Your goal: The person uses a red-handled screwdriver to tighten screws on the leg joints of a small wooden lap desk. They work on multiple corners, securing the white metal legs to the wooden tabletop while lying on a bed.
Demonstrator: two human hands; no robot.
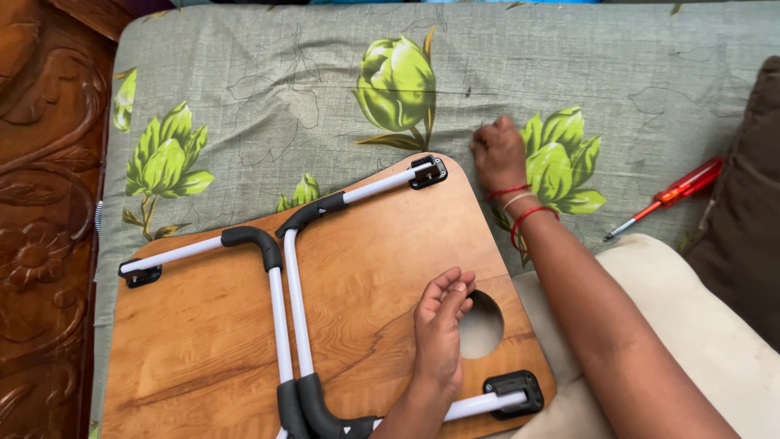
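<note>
Lying upside down on the green floral bedsheet (268, 73), the wooden folding lap table (366, 260) is steadied.

Stiff, fairly light, best gripped by its 2 white tube legs (296, 301); left hand (440, 329) rests open on it, right hand (497, 153) is fisted on the sheet, empty as far as can be seen.

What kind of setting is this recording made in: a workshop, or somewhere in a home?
Most likely a home, on a bed or daybed. The folding lap table lies upside down on a floral bedsheet, a carved wooden frame runs along one side, and a red screwdriver lies on the sheet rather than on a workbench.
</note>
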